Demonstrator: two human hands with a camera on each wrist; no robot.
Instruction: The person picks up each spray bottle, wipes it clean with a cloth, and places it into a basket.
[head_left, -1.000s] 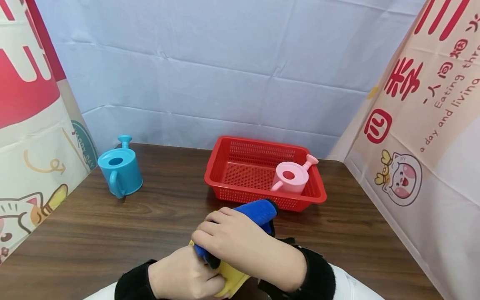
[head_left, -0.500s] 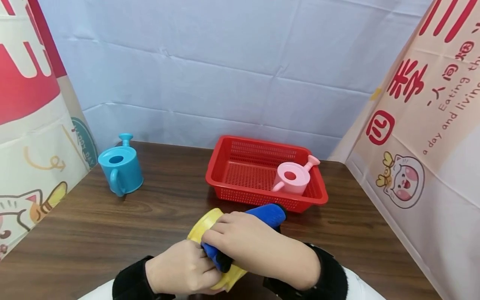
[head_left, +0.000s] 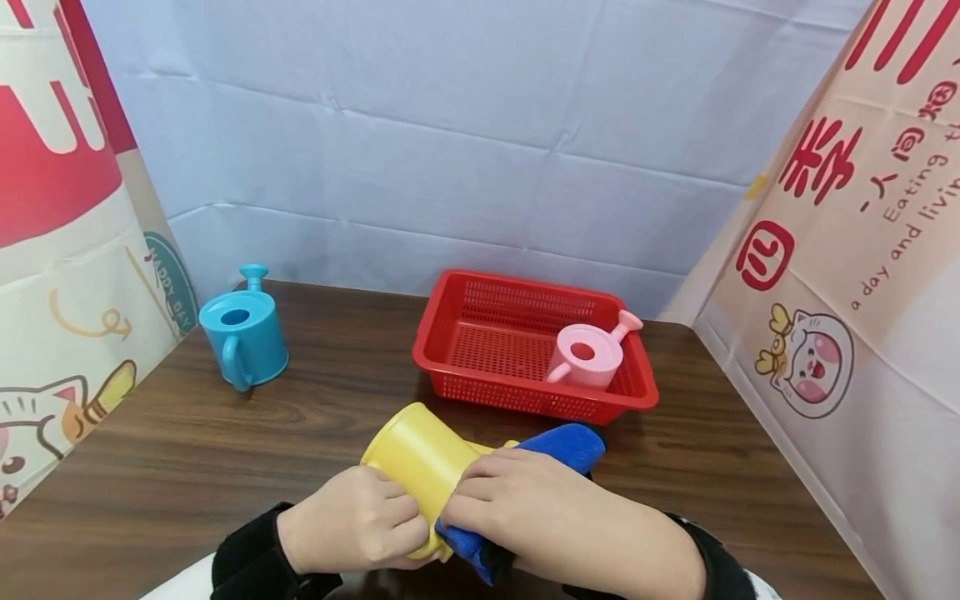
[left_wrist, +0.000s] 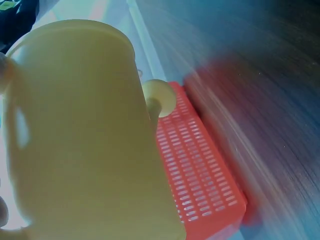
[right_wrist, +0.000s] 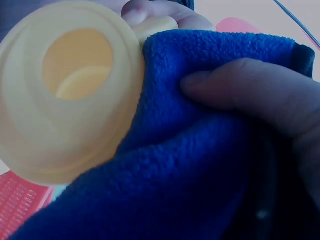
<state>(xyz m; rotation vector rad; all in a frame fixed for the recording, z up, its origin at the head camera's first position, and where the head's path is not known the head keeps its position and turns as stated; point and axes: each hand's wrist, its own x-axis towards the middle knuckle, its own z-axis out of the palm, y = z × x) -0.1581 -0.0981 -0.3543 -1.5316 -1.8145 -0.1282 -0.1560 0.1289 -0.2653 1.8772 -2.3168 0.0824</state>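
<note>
In the head view my left hand [head_left: 356, 521] grips a yellow watering can [head_left: 423, 458], which lies tilted on its side in the air near the front. My right hand [head_left: 525, 500] holds a blue plush cloth [head_left: 566, 446] with dark edging against the can's side. Seen from the right wrist, the can's top with its round opening [left_wrist: 92, 130] is better read from its wall, while my thumb presses into the cloth [right_wrist: 200, 135]. The left wrist view shows the can's spout [left_wrist: 161, 97] sticking out behind its body.
A red perforated basket [head_left: 480, 379] stands toward the back, with a pink watering can [head_left: 588, 354] inside at its right end. At the back left of the wooden table [head_left: 225, 467] is a blue watering can [head_left: 243, 337]. Printed cloths hang along both sides.
The yellow can has turned and risen into fuller view between my hands. My right hand and the blue cloth have shifted right and a little down, off my left hand.
</note>
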